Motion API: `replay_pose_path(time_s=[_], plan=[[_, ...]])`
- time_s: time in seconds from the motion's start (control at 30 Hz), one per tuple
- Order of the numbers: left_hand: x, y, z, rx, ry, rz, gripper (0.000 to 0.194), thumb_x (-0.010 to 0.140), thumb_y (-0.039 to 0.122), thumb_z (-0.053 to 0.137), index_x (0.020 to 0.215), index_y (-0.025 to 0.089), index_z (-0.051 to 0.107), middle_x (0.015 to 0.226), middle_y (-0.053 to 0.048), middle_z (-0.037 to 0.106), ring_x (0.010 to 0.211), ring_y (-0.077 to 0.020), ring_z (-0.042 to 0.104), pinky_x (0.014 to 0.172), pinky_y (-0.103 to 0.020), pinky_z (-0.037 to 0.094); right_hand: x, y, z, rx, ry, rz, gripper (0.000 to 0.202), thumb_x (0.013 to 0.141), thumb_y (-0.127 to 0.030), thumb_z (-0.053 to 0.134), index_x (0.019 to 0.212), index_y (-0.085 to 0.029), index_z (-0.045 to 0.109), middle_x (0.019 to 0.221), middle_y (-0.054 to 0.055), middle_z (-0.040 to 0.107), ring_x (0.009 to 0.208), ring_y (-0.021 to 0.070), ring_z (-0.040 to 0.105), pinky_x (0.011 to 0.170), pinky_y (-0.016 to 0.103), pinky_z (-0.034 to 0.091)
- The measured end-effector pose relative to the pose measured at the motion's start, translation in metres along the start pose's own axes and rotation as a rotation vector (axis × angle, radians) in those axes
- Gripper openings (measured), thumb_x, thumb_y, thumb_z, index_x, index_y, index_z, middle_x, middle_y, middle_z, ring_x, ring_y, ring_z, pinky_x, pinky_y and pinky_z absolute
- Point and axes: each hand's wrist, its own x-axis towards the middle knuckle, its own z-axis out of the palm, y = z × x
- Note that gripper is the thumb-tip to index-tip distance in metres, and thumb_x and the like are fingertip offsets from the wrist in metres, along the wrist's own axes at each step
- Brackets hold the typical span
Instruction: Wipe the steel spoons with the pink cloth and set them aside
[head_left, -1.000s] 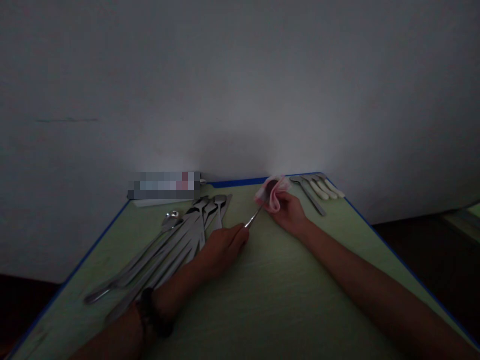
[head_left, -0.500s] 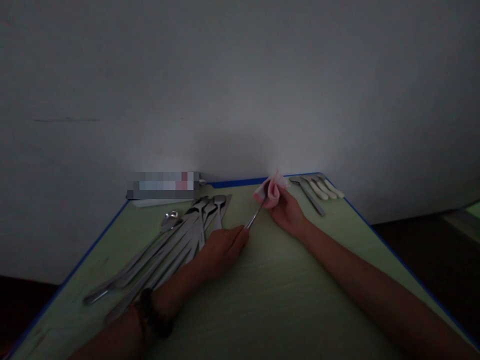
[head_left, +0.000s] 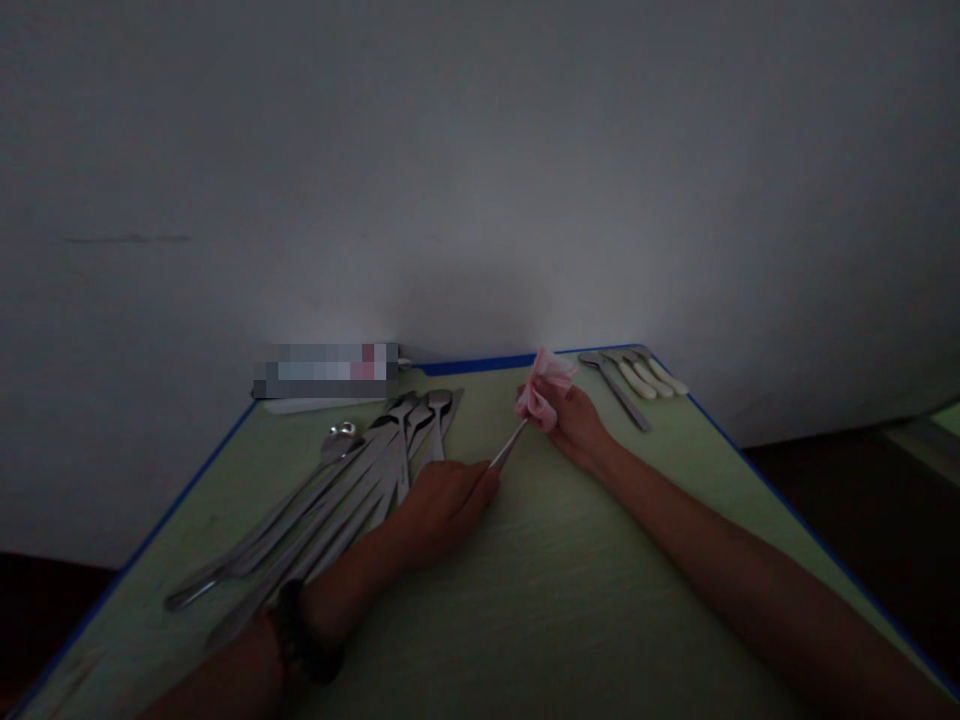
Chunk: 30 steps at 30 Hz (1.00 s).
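While the left hand (head_left: 448, 500) grips the near end of a slim metal utensil (head_left: 509, 444), seemingly to steady it, the right hand (head_left: 576, 424) pinches a pink-and-white cloth (head_left: 537, 404) around the far end, hidden from view; the utensil slants over the green tabletop (head_left: 562, 580), between heaped cutlery (head_left: 367, 470) and white-handled cutlery (head_left: 637, 380), the two groups presumably spaced to avoid mixing.

Dim light leaves a faint, soft shadow low on the wall (head_left: 480, 150).
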Motion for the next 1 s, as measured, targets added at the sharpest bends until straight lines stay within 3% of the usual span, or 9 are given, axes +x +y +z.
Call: replay_pose_path(time_s=[0.3,0.5,0.6,0.77,1.0], plan=[[0.0,0.007,-0.006,-0.088,0.005,-0.068,0.039,0.096,0.034,0.024,0.074,0.018,0.052,0.063,-0.001,0.057,0.059,-0.0152,0.055,0.058,-0.025,0.036,0.001,-0.007,-0.002,0.09,-0.102,0.086,0.018,0.07,-0.023,0.07,0.086,-0.015,0.068,0.087,0.004,0.07,0.074,0.0123,0.062,0.071,0.022,0.05],[0.001,0.005,-0.005,-0.311,0.082,-0.161,0.033,0.096,0.031,0.026,0.118,0.018,0.045,0.063,0.003,0.056,0.057,-0.0151,0.054,0.056,-0.024,0.037,0.001,-0.008,0.001,0.224,-0.079,0.117,0.015,0.08,-0.027,0.058,0.089,-0.017,0.065,0.091,0.004,0.07,0.081,0.016,0.064,0.07,0.027,0.053],[0.001,0.004,-0.004,-0.29,0.073,-0.148,0.041,0.095,0.029,0.026,0.133,0.017,0.035,0.066,0.002,0.058,0.058,-0.0157,0.055,0.057,-0.025,0.037,0.002,-0.005,0.004,0.24,-0.028,0.048,0.017,0.082,-0.034,0.058,0.089,-0.02,0.063,0.091,0.003,0.069,0.082,0.0163,0.064,0.071,0.029,0.053],[0.0,0.001,-0.006,-0.232,0.027,-0.107,0.046,0.095,0.028,0.027,0.139,0.02,0.036,0.072,-0.001,0.062,0.062,-0.016,0.057,0.06,-0.025,0.038,0.001,-0.001,0.008,0.219,0.128,-0.107,0.02,0.078,-0.036,0.064,0.09,-0.021,0.063,0.091,0.001,0.068,0.084,0.0145,0.062,0.079,0.031,0.051],[-0.002,-0.003,-0.014,-0.29,-0.027,-0.085,0.047,0.094,0.028,0.029,0.138,0.017,0.04,0.058,0.003,0.053,0.057,-0.0138,0.052,0.057,-0.022,0.037,-0.004,0.0,0.006,-0.004,0.083,-0.116,0.022,0.071,-0.035,0.07,0.08,-0.015,0.067,0.078,0.003,0.069,0.07,0.0149,0.063,0.071,0.028,0.049]])
